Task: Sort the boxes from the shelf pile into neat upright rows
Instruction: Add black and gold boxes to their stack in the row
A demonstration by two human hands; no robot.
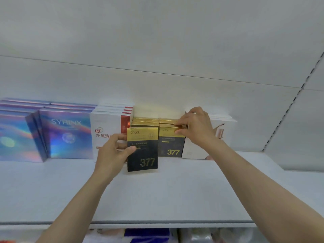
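L hand grips a gold-and-black "377" box by its left edge, thumb across the front, fingers curled behind. Box is upright, front facing out, held just fwd of the left gold row and a bit lower in view; can't tell if its bottom edge touches the shelf.

R hand reaches over the top of the right gold row, fingers curled round the top edge of the front box, thumb pressed on its front near the upper right corner. That box stands upright on the shelf, "377" facing out, more of the same stacked behind it.

Both gold rows sit side by side at shelf centre, touching or nearly so.

Outward, left: white boxes with red stripe and Chinese print, upright in a row, just beside the left gold row; L hand covers part of the front one. Further left: holographic blue-purple "SYRINX" boxes, upright, several deep, and another holographic set at the frame edge; the box between the two sets is tilted.

Outward, right: white boxes with pink device picture, just beside the right gold row, partly behind the R wrist.

White back panel behind all. Below the shelf lip, blurred items on a lower shelf, can't tell what.
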